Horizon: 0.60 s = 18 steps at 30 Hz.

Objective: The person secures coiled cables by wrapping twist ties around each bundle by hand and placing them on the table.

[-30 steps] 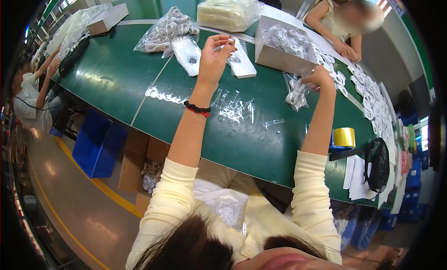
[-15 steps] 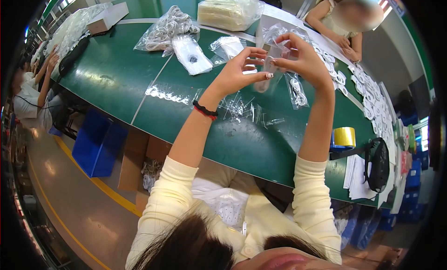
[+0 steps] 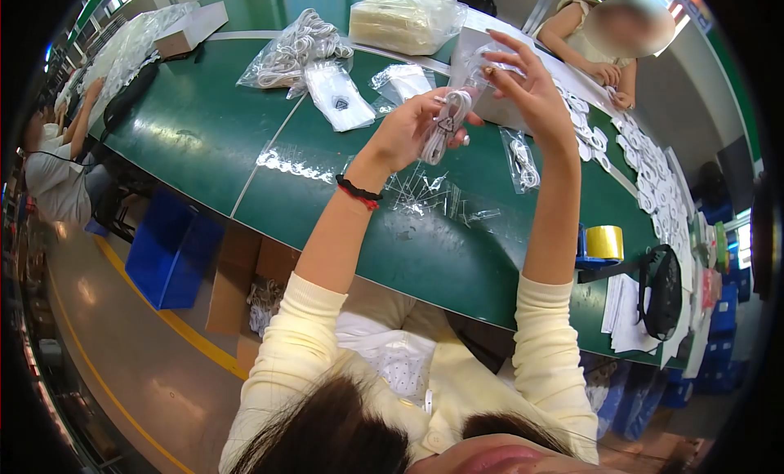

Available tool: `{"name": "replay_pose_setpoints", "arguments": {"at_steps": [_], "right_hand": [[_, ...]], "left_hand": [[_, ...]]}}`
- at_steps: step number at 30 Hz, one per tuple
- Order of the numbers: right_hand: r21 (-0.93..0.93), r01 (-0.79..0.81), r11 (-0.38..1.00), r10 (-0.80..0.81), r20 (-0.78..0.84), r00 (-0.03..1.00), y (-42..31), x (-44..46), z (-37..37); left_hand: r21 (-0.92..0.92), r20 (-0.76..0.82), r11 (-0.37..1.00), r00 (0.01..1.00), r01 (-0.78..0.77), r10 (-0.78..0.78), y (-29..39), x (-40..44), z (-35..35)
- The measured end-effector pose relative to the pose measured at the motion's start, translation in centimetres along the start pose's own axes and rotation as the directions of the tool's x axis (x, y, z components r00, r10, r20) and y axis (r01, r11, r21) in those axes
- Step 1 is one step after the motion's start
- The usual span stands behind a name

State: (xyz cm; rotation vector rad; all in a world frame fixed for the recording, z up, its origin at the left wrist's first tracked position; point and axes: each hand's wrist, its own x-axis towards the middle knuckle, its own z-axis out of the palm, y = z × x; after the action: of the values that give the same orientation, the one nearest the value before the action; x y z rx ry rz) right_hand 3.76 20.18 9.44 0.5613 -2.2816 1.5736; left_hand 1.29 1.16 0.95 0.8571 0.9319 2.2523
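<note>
A coiled white cable (image 3: 446, 128) in a small clear plastic bag (image 3: 472, 75) is held above the green table. My left hand (image 3: 410, 129) is closed around the coil from the left, with its fingers partly behind it. At the bag's upper end, my right hand (image 3: 529, 89) pinches the film between thumb and fingers, while its other fingers reach up. Just right of the coil, another bagged white cable (image 3: 521, 160) lies on the table. Below my hands are scattered small clear and metallic pieces (image 3: 420, 192), too small to name.
Behind my hands stands a white box (image 3: 502, 113). A bag of white cables (image 3: 298, 49), flat white packets (image 3: 336, 98) and a wrapped stack (image 3: 400, 21) lie farther back. Yellow tape (image 3: 604, 240) and a black pouch (image 3: 661, 290) are at right. Another person (image 3: 584, 45) sits across.
The bagged cable has swung left and tilted more upright in my left hand. My right hand has risen toward the bag's upper end, and its fingers have shifted.
</note>
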Motion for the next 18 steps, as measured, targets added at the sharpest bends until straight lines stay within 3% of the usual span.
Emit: {"name": "replay_pose_setpoints", "arguments": {"at_steps": [2,4,6,8,9,11,14,18], "right_hand": [[0.021,-0.016,1.000,0.015,0.025,1.000,0.1,0.0,0.4],[0.002,-0.040,0.999,0.039,0.133,0.990,0.1,0.2,0.5],[-0.007,-0.044,0.999,0.045,0.118,0.992,0.4,0.4,0.5],[-0.016,-0.049,0.999,0.050,0.105,0.993,0.3,0.4,0.6],[-0.063,-0.043,0.997,0.048,0.087,0.995,0.3,0.4,0.7],[-0.109,-0.038,0.993,0.046,0.069,0.997,0.0,0.3,0.9],[-0.128,-0.011,0.992,0.018,0.052,0.998,-0.1,0.3,1.2],[-0.107,-0.005,0.994,0.005,0.007,1.000,0.1,0.3,1.2]], "left_hand": [[-0.073,0.134,0.995,0.989,0.065,-0.055,0.0,0.1,-0.3],[-0.039,0.124,0.997,0.990,0.072,-0.067,-0.1,0.0,-0.2],[-0.006,0.115,0.997,0.990,0.079,-0.078,-0.2,-0.1,0.3],[0.464,-0.075,0.886,0.996,0.002,0.037,-0.1,-0.4,1.4],[0.464,-0.075,0.886,0.996,0.002,0.038,-0.2,-0.3,1.4],[0.645,-0.151,0.756,0.953,-0.108,0.264,-0.6,0.0,1.2],[0.684,-0.114,0.709,0.935,-0.172,0.337,-0.7,0.1,0.3],[0.687,-0.082,0.709,0.952,-0.160,0.295,-0.6,0.4,-1.0]]}}
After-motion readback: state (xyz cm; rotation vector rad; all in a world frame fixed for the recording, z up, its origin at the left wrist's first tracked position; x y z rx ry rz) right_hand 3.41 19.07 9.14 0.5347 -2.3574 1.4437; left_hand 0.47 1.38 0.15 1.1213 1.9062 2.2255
